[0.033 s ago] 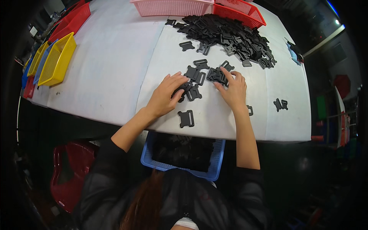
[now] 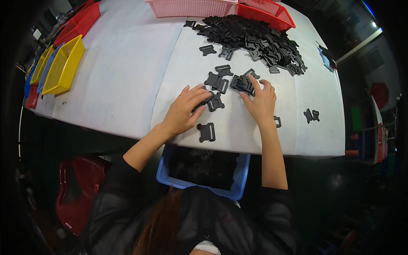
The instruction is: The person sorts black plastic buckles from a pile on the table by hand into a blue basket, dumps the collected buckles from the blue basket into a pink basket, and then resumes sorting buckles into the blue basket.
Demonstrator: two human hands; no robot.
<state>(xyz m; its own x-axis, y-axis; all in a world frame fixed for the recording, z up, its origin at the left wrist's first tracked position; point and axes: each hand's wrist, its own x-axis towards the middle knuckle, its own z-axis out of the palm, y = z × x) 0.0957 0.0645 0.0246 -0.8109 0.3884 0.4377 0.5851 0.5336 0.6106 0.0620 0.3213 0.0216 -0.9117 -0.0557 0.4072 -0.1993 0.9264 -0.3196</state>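
A white table (image 2: pixel 127 76) carries a big pile of black plastic buckle pieces (image 2: pixel 255 38) at the far side. My left hand (image 2: pixel 185 108) lies on the table with its fingers curled over a black buckle piece (image 2: pixel 214 102). My right hand (image 2: pixel 260 100) grips the edge of a cluster of buckle pieces (image 2: pixel 241 83) with thumb and fingertips. Two more buckle pieces (image 2: pixel 217 78) lie between the hands, and a single one (image 2: pixel 206 131) lies near the front edge.
A blue basket (image 2: pixel 240 178) with black parts sits below the table's front edge, at my lap. Pink (image 2: pixel 191 7) and red (image 2: pixel 272 12) baskets stand at the back, yellow baskets (image 2: pixel 63 63) at the left. Loose pieces (image 2: pixel 311 114) lie at the right. A red chair (image 2: pixel 72 204) is at lower left.
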